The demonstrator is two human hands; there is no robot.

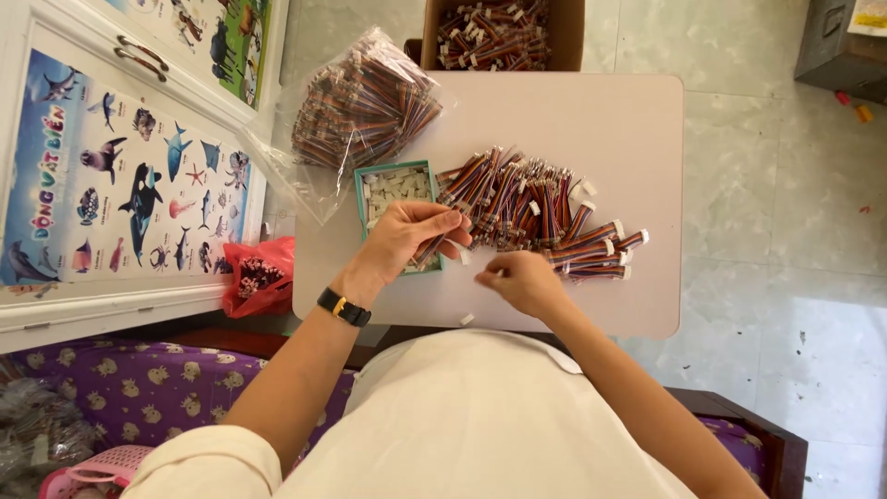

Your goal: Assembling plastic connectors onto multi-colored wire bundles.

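Closest below the lens, the left hand [407, 236] pinches a short multicoloured wire bundle [431, 248] over the teal box of white connectors [395, 188], while the right hand [523, 280] beside it is curled shut on something too small to tell. Just beyond its fingers lies the loose pile of wire bundles [536, 212] on the bench [628, 139]. A careless sweep could likely scatter that pile or tip the box.

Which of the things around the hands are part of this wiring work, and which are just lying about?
In use:
- left hand holding a small wire bundle
- right hand
- pile of wire bundles
- teal tray of white connectors
- clear bag of wires
- cardboard box of wires

Lying about:
- red bag
- sea-animal poster
- pink basket
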